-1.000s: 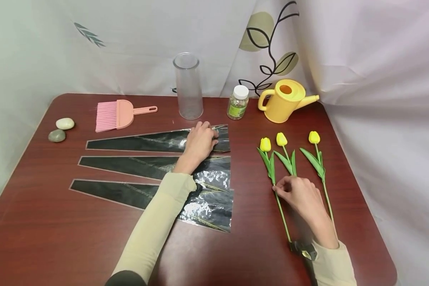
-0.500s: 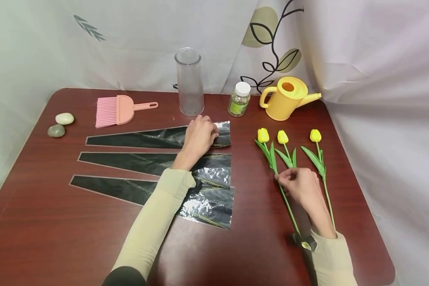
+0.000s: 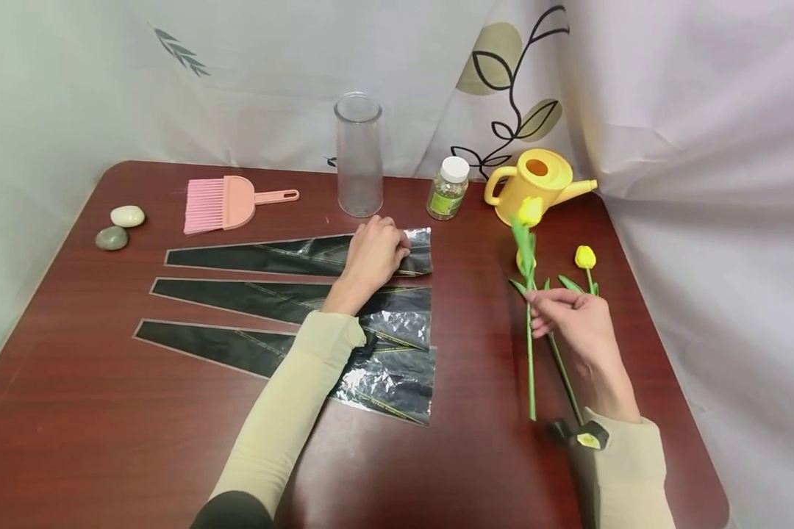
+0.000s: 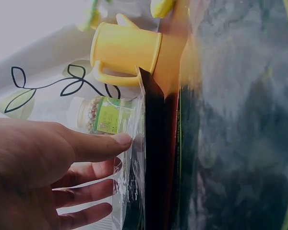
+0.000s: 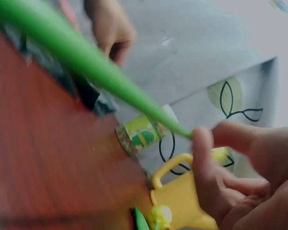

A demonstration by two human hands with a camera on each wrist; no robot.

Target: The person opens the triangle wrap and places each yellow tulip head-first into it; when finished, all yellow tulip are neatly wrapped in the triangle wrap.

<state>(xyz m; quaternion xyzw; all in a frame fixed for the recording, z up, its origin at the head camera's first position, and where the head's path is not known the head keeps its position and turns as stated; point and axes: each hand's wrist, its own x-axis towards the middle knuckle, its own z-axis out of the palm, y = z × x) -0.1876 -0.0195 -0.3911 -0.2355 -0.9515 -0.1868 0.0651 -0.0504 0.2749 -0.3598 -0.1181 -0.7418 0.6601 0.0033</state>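
A: What is the right hand [image 3: 572, 317] doing?

B: It pinches the stem of a yellow tulip [image 3: 528, 294] between thumb and fingertips, and the flower is lifted off the table [image 3: 106, 411], head up in front of the yellow watering can [image 3: 536, 184]. The right wrist view shows the green stem caught at the fingertips, the other fingers loosely curled beneath.

A: And the other flowers?

B: A second tulip [image 3: 556, 353] lies on the wood just under that hand, its bloom partly hidden behind the raised one. A third tulip [image 3: 585, 258] lies just beyond the knuckles, to the hand's right.

A: The left hand [image 3: 373, 253]?

B: It rests on the wide end of the farthest plastic sleeve [image 3: 284, 257], fingers bent down over the edge. In the left wrist view the thumb [image 4: 103, 143] lies straight against the clear film, and the fingers below are only gently curved. Whether they actually grip the film I cannot tell.

A: What is near it?

B: Two more sleeves [image 3: 397, 345] lie under its forearm. Just past its fingertips stand a clear vase [image 3: 359, 158] and a small bottle [image 3: 447, 189].
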